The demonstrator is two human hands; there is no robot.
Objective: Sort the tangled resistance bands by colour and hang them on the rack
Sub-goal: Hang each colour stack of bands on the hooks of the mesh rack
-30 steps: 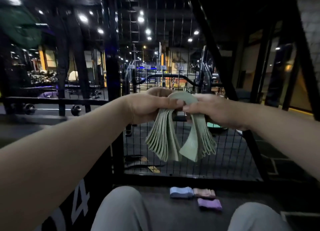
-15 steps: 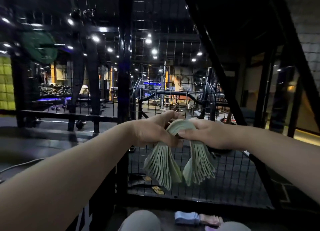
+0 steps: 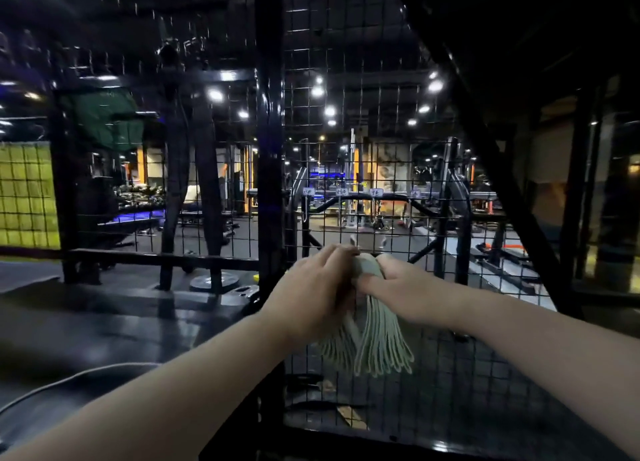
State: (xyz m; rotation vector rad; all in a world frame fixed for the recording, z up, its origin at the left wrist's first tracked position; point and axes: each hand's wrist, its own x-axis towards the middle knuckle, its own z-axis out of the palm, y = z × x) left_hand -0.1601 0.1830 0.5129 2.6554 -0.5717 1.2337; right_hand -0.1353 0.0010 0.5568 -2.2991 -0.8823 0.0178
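- Your left hand (image 3: 311, 294) and right hand (image 3: 405, 291) both curl their fingers round the folded top of the green bands (image 3: 377, 343) — so the loops cannot scatter.
- The bundle dangles just before the mesh rack (image 3: 346, 170) — probably lined up for hanging.

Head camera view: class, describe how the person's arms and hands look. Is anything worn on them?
Both arms are bare as far as the picture shows: no sleeve covers the left forearm or the right forearm. The left hand and the right hand wear no gloves, and no watch, bracelet or ring shows.
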